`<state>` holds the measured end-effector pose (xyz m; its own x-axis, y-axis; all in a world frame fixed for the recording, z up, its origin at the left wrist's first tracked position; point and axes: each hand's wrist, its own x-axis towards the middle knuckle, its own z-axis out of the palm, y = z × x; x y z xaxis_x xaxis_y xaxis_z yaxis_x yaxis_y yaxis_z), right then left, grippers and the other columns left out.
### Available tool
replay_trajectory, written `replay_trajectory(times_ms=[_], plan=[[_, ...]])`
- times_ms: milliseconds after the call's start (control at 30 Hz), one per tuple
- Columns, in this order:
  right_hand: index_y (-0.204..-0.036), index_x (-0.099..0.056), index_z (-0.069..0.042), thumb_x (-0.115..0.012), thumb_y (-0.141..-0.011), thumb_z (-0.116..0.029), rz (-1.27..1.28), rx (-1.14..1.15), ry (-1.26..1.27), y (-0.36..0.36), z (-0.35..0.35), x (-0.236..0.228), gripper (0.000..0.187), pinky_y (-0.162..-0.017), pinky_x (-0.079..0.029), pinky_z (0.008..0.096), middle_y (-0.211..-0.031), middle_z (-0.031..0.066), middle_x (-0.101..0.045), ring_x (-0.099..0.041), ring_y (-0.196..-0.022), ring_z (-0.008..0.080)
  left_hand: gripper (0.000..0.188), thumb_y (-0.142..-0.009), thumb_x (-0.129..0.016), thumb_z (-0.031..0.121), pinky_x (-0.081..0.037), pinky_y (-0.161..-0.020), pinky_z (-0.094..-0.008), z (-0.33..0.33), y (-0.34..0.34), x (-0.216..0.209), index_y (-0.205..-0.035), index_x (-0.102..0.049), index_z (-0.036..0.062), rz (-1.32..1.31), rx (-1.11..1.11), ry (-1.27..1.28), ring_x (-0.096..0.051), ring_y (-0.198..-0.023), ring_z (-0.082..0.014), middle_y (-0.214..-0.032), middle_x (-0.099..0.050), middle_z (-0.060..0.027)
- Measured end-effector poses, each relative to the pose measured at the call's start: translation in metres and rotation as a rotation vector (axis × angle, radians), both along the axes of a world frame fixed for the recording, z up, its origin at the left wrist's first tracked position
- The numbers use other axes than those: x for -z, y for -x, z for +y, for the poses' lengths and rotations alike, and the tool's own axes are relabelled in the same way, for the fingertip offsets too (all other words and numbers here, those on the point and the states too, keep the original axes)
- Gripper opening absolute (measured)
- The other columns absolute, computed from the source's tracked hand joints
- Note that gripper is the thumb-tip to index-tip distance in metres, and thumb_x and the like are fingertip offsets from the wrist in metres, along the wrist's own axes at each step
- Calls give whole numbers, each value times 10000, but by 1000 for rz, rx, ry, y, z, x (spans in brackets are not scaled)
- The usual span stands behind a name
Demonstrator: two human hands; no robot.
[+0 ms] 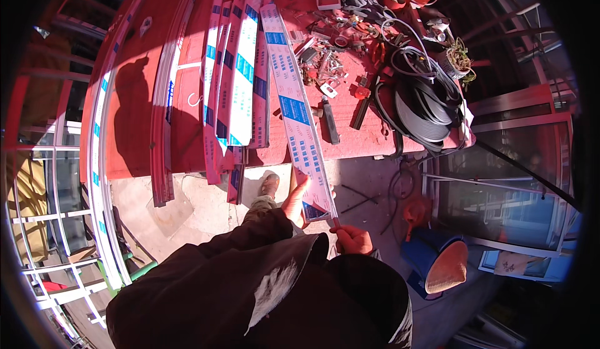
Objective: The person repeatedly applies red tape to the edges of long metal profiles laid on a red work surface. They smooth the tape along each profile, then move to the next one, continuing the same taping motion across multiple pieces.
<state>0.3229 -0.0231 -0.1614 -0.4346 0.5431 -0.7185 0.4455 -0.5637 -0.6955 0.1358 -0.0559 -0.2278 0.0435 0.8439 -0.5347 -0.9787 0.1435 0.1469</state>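
A long frame profile [294, 108] in white protective film with blue bands slants from the red table down toward me. My left hand [295, 203] is closed around its near end, thumb along the side, and the far end lies on the table. At the profile's near corner my right hand [354, 239] is closed with the fingers curled. A thin, narrow piece [335, 218] runs from that corner into those fingers; its kind is too small to make out. Left of the held profile lies a stack of similar film-covered profiles [242, 74]. A dark, long-handled tool [330, 123] rests just right of it.
Loose hardware [325, 61] is strewn over the red table [187, 155]. Coiled black rubber strip [425, 108] sits at its right edge. More profiles [164, 111] overhang the front edge at left. A blue bucket [431, 255] and a framed glass panel [500, 180] stand at right.
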Motion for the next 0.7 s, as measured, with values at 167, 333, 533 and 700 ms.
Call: replay_trajectory(times_ms=[167,333,533,700], plan=[[-1057,-628,11,-514,-892,-97,73,31,-71,9,-2,14,228,-456,-340,216,-573,-39,-506,-428,-478,41,603,-880,-523,492,-456,-893,-463,-4,1,15,-1271,-423,43,-63,-4,-40,-563,-1062,-302,-1151,-569,-163],[-1090,-624,10,-518,-883,-72,78,73,-76,12,-5,16,247,-447,-319,206,-572,-61,-485,-410,-476,24,580,-882,-512,500,-464,-877,-453,-3,3,8,-1248,-447,55,-45,-5,-19,-561,-1054,-282,-1118,-582,-136],[-1094,-625,2,-514,-882,-63,79,66,-103,12,-6,17,248,-441,-311,202,-571,-68,-482,-405,-475,14,582,-886,-497,510,-463,-877,-457,-3,2,19,-1255,-444,64,-78,10,-55,-561,-1058,-275,-1131,-579,-133],[-1126,-607,-8,-557,-884,-88,221,31,-170,-1,-8,26,260,-461,-324,201,-587,-70,-487,-420,-504,16,562,-894,-486,503,-466,-874,-459,0,7,-16,-1253,-448,72,3,23,-21,-558,-1068,-266,-1139,-583,-134]])
